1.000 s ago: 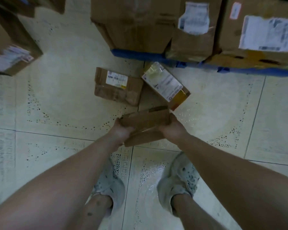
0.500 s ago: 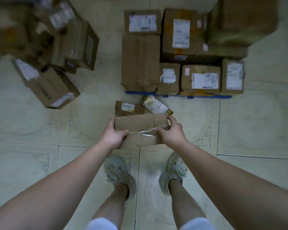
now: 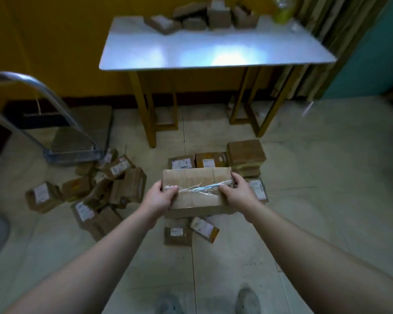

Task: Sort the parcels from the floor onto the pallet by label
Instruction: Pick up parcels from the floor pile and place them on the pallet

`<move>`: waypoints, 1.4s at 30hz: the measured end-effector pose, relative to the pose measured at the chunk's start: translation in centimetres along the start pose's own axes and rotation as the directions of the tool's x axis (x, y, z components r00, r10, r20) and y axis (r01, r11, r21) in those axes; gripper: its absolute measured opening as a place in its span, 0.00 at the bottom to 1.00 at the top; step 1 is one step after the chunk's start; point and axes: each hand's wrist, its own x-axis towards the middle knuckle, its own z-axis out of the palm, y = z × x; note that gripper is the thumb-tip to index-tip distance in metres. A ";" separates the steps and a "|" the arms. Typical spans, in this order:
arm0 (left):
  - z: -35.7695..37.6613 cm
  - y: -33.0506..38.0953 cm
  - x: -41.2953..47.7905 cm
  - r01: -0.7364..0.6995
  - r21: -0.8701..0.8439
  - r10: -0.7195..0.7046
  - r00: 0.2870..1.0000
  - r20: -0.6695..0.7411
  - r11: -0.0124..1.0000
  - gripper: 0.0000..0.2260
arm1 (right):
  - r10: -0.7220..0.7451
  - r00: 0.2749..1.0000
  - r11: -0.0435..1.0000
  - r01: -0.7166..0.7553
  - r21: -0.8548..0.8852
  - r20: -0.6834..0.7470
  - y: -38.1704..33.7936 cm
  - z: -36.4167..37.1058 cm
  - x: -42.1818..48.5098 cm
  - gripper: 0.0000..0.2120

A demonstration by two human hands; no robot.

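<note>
I hold a flat brown cardboard parcel (image 3: 196, 180) with shiny clear tape across its top, raised in front of me. My left hand (image 3: 160, 197) grips its left end, thumb on top. My right hand (image 3: 237, 193) grips its right end the same way. Behind and below the parcel, labelled boxes (image 3: 245, 155) are stacked close together; the pallet under them is hidden. Two small parcels (image 3: 177, 233) lie on the floor just below my hands. A loose heap of labelled parcels (image 3: 95, 191) lies on the floor to the left.
A white-topped table (image 3: 213, 53) on yellow legs stands against the yellow wall, with several small boxes at its back. A platform trolley (image 3: 73, 141) with a metal handle is at the left. Tiled floor (image 3: 327, 200) spreads to the right.
My view has risen from the floor to the room, and the parcel has come up with both hands. The table and trolley have come into view.
</note>
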 end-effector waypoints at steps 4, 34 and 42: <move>2.3 5.0 -2.6 -0.150 0.001 0.150 0.989 -0.013 0.989 0.17 | -0.103 0.991 0.995 0.103 -0.003 -0.083 -1.9 -6.4 -2.1 0.32; 27.2 20.0 6.2 -0.194 0.109 0.157 0.946 0.283 0.975 0.29 | -0.075 0.973 0.997 0.069 -0.034 -0.218 2.9 -31.9 11.5 0.28; 32.4 12.8 14.0 0.118 0.176 -0.151 0.970 0.191 0.977 0.30 | 0.115 0.992 0.986 -0.120 -0.118 -0.046 9.6 -27.3 21.2 0.27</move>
